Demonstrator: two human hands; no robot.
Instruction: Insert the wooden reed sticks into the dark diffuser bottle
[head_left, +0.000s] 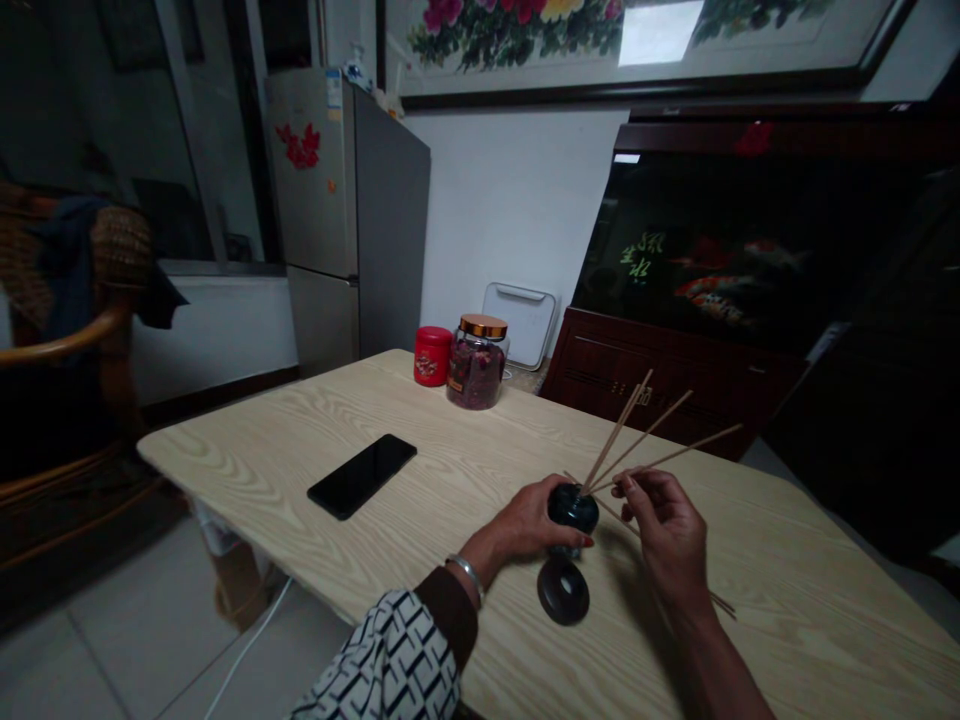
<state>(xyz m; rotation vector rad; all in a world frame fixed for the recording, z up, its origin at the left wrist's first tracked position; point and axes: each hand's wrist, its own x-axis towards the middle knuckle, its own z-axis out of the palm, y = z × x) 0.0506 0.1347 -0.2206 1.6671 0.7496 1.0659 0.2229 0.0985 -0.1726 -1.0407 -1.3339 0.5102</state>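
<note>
My left hand (531, 522) is wrapped round a small dark round bottle (573, 508) standing on the wooden table (315, 440). Three thin wooden reed sticks (651, 430) fan out of the bottle's mouth toward the upper right. My right hand (670, 535) pinches the lowest of these sticks near the bottle's neck. A dark ring-shaped cap (563, 591) lies flat on the table just in front of the bottle. More thin sticks (721, 603) lie on the table under and beyond my right hand.
A black phone (362, 475) lies face up at the table's left. At the far edge stand a red tin (433, 355) and a glass jar (477, 362) with a copper lid. A grey fridge (346, 215), a wicker chair (67, 330) and a fish tank (720, 250) surround the table.
</note>
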